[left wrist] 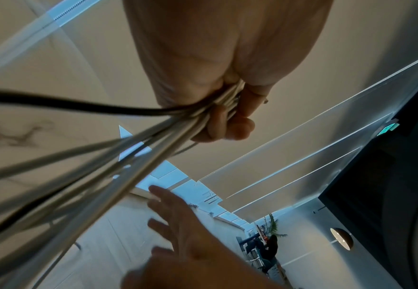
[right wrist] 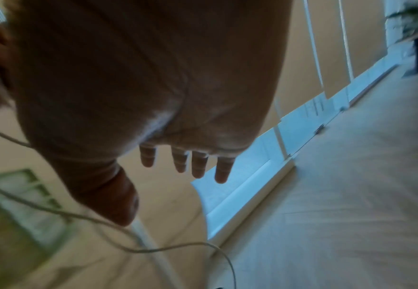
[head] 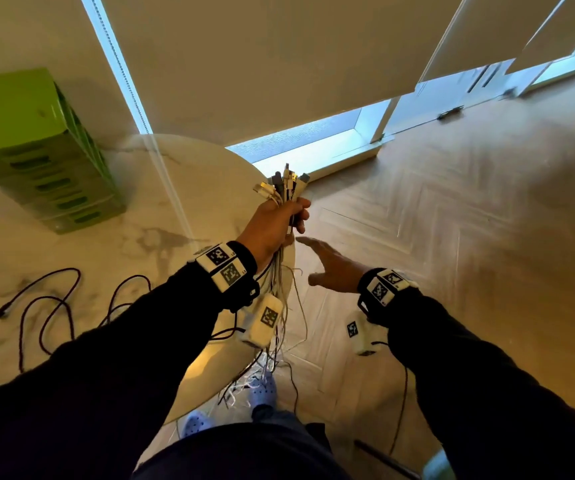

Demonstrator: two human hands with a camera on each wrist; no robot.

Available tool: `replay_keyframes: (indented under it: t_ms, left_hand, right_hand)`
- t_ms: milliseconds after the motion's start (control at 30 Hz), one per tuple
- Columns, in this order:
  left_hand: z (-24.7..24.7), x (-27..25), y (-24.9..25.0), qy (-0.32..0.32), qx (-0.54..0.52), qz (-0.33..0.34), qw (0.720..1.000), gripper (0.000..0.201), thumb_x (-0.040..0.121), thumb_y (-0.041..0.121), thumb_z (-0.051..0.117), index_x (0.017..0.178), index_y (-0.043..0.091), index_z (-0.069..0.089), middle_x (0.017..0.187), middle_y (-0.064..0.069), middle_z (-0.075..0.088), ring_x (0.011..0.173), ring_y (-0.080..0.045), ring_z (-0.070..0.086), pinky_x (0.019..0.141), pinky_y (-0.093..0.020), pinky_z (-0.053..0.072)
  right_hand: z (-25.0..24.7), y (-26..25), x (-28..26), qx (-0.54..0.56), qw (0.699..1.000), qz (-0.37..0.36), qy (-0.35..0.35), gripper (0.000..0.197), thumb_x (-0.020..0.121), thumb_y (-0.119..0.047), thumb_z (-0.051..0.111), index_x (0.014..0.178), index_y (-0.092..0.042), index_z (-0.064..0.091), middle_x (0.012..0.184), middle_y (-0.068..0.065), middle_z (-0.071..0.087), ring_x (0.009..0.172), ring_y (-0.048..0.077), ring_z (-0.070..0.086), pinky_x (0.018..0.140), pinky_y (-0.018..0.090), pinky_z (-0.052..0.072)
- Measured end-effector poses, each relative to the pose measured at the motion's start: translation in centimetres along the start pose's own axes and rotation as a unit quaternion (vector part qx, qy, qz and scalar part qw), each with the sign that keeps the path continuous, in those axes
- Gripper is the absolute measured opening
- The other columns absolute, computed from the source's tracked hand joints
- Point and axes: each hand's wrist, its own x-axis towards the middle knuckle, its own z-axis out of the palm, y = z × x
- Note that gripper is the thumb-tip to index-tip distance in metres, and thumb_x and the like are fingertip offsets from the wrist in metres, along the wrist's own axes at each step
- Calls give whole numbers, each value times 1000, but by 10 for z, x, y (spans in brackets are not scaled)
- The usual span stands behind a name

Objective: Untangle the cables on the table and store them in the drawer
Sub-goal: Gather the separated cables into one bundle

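Note:
My left hand (head: 288, 216) grips a bundle of cables (head: 288, 183) at the round table's right edge, plug ends fanned upward. Their white and dark strands (head: 279, 306) hang past my wrist toward the floor. The left wrist view shows my fingers (left wrist: 224, 127) curled round the same bundle (left wrist: 153, 140). My right hand (head: 327, 263) hovers flat just right of the bundle, over the floor, holding nothing; its straight fingers (right wrist: 198, 164) show in the right wrist view. A dark red cable (head: 47, 306) lies looped on the marble table (head: 140, 216). The green drawer unit (head: 36, 150) stands at the table's back left.
The wood floor (head: 469, 237) lies right of the table. Loose cable ends (head: 244, 386) dangle by my light shoes (head: 262, 391). A low window (head: 307, 140) runs under roller blinds behind the table. A thin white cable (right wrist: 173, 248) trails below my right hand.

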Motion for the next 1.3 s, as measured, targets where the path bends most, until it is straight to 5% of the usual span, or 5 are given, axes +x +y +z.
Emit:
replay_keyframes:
  t_ms: [200,733,933,1033,1300]
  left_hand:
    - [-12,4,-7,28,-6,-7,1000,20,101,18,49,98,16,69,82,0,63,70,-12,57,47,-20,39]
    - [-54,18,5,55,-93,2,994,25,107,20,44,94,12,64,70,4,50,52,-7,37,48,-20,26]
    - [-61,14,11,21,-107,9,994,23,108,20,42,98,10,59,55,8,34,48,-7,30,51,-22,29]
    - [-62,12,13,6,-106,11,994,22,107,19,43,95,10,59,55,7,31,49,-9,32,55,-25,33]
    - [-48,7,19,-19,51,51,997,26,105,23,48,85,15,64,67,6,54,66,-7,55,68,-17,45]
  right_hand:
    - [-2,-38,9,63,991,-111,41,23,102,-26,52,121,-13,57,120,2,66,106,12,60,100,36,48]
    - [-56,-22,37,24,951,-104,289,19,106,-22,36,115,-14,50,64,-11,47,56,2,45,57,19,35]
    - [-44,58,32,-169,971,167,-10,9,98,-18,48,103,-22,54,111,11,69,100,28,63,86,33,48]
    - [-30,55,31,-229,938,230,-119,46,95,-21,57,139,-17,44,144,11,48,127,26,50,101,33,41]
    - [-19,-85,38,156,983,-88,-30,102,76,-28,85,154,-20,19,155,2,37,139,14,37,112,30,32]
